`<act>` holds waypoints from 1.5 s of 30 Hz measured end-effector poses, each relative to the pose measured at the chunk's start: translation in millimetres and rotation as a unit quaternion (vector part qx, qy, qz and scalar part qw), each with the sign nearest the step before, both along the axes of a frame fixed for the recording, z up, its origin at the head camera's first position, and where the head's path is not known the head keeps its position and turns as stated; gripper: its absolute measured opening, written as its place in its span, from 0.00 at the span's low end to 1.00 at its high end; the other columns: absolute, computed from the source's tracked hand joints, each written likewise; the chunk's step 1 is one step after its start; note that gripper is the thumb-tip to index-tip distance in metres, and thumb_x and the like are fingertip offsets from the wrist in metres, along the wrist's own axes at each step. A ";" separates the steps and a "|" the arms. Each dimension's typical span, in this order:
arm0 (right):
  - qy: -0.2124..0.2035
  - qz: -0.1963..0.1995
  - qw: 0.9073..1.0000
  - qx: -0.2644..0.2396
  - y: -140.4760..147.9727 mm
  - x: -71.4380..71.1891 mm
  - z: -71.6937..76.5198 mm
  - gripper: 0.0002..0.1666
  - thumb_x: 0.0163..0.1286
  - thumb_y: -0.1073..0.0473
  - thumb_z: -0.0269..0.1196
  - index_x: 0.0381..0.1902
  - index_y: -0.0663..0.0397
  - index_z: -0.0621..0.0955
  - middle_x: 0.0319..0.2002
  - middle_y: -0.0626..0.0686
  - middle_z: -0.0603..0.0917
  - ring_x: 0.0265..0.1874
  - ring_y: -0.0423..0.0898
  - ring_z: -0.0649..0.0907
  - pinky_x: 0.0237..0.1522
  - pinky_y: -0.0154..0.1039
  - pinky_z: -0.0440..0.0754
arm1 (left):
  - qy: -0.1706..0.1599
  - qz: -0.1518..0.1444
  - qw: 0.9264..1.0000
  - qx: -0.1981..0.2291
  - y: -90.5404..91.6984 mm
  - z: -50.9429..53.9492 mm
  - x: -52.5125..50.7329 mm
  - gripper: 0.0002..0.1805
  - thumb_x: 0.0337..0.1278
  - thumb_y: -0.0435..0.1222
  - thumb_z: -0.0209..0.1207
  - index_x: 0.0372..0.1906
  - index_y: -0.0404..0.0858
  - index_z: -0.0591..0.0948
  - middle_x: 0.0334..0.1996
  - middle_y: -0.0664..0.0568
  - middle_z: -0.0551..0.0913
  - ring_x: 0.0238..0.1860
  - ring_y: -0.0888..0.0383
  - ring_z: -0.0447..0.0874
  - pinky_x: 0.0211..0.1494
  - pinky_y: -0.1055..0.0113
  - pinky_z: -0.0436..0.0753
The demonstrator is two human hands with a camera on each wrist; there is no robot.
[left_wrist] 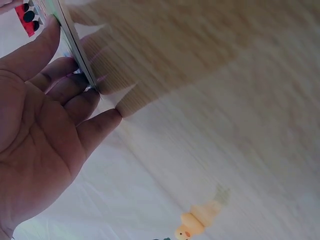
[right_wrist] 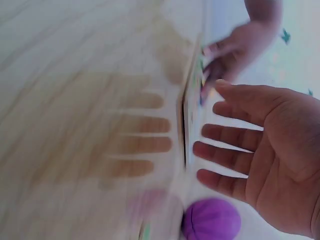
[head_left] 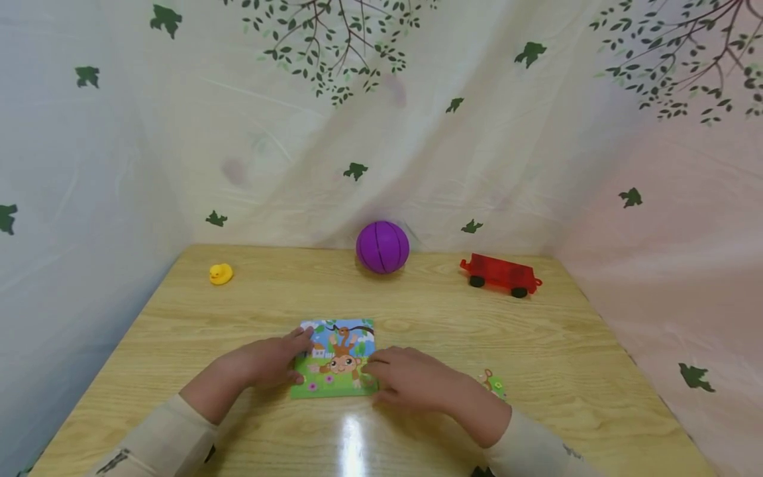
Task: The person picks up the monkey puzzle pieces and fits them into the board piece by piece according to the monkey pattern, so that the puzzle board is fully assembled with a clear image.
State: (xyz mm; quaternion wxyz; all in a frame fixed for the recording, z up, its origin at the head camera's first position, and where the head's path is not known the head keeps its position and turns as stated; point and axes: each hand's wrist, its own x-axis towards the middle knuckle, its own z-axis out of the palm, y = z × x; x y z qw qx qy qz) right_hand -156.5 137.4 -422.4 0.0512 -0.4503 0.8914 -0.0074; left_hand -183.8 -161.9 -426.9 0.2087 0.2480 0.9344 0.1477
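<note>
A square picture puzzle with a cartoon monkey on it lies flat on the wooden table. My left hand rests along its left side, fingers on the upper part and thumb lower down. In the left wrist view, that thumb lies on the puzzle's face and the fingers meet its edge. At the right edge is my right hand, its fingertips over the picture's border; the right wrist view shows them spread, nothing gripped. A small printed puzzle piece, partly hidden by the right forearm, lies on the table.
Towards the back stand a yellow rubber duck at left, a purple ball in the middle and a red toy wagon at right. A pale curtain with leaf and bird prints hangs behind the table and along its sides.
</note>
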 end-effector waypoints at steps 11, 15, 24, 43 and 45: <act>-0.138 -0.204 0.968 0.035 64.8 -1.0 9.3 0.36 0.52 0.44 0.76 0.56 0.48 0.76 0.48 0.46 0.75 0.50 0.46 0.75 0.50 0.45 0.80 | -0.003 0.003 1.000 -0.008 -0.3 0.3 -2.5 0.31 0.61 0.44 0.63 0.68 0.43 0.70 0.77 0.39 0.53 0.71 0.35 0.62 0.70 0.40 0.67; -0.157 -0.238 0.957 0.048 73.3 1.3 9.5 0.31 0.48 0.50 0.79 0.46 0.48 0.75 0.39 0.43 0.71 0.39 0.43 0.71 0.40 0.41 0.76 | -0.004 0.005 1.000 -0.009 -0.8 -0.6 -3.1 0.32 0.62 0.44 0.63 0.69 0.43 0.69 0.77 0.39 0.53 0.71 0.36 0.62 0.70 0.40 0.67; -0.101 -0.207 0.972 0.046 66.7 4.5 7.1 0.20 0.52 0.61 0.75 0.30 0.48 0.72 0.30 0.44 0.69 0.30 0.42 0.70 0.34 0.39 0.73 | -0.013 0.011 1.000 -0.009 -1.7 1.6 -1.4 0.32 0.62 0.44 0.63 0.69 0.44 0.69 0.77 0.41 0.53 0.72 0.37 0.61 0.71 0.41 0.67; -0.100 -0.094 0.990 -0.026 25.9 -4.4 -6.1 0.16 0.58 0.50 0.72 0.39 0.45 0.78 0.33 0.39 0.71 0.35 0.36 0.70 0.37 0.29 0.74 | -0.010 0.011 1.000 -0.007 -0.1 -1.9 -1.8 0.32 0.62 0.44 0.63 0.69 0.45 0.69 0.77 0.40 0.53 0.71 0.37 0.64 0.70 0.41 0.68; -0.093 -0.080 0.992 -0.034 19.5 -5.1 -3.2 0.17 0.60 0.49 0.71 0.41 0.47 0.77 0.35 0.40 0.72 0.36 0.36 0.70 0.39 0.29 0.75 | -0.011 0.011 1.000 -0.006 -0.4 -2.1 -1.8 0.32 0.62 0.44 0.63 0.69 0.45 0.69 0.77 0.40 0.53 0.71 0.37 0.63 0.70 0.41 0.67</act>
